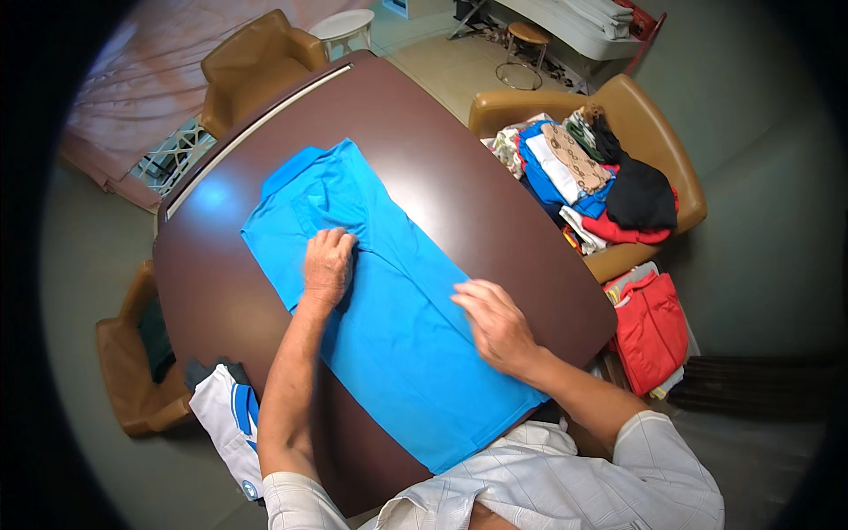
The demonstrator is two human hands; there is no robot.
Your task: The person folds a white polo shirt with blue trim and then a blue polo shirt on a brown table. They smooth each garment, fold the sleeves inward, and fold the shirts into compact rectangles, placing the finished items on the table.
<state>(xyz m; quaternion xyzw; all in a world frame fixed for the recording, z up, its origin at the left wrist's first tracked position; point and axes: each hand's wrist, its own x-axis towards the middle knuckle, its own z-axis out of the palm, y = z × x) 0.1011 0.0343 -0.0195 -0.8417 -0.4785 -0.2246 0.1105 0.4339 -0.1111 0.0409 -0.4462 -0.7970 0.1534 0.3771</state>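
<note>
A bright blue shirt (397, 353) lies lengthwise on the dark brown table (424, 124), its collar end far and its hem close to my body. One side is folded inward, and a sleeve bunches near the upper middle. My left hand (329, 265) is on the upper part of the shirt, fingers curled down and pinching the cloth by the folded sleeve. Over the right edge of the shirt is my right hand (496, 329), its fingers loosely stretched out and slightly blurred, with nothing seen in them.
A tan armchair (685, 168) at the right holds a heap of mixed clothes (574, 163). Below it sits a stack with a red garment (652, 331) on top. White-and-blue clothing (221, 411) hangs at the table's left. Further tan chairs (256, 62) stand around.
</note>
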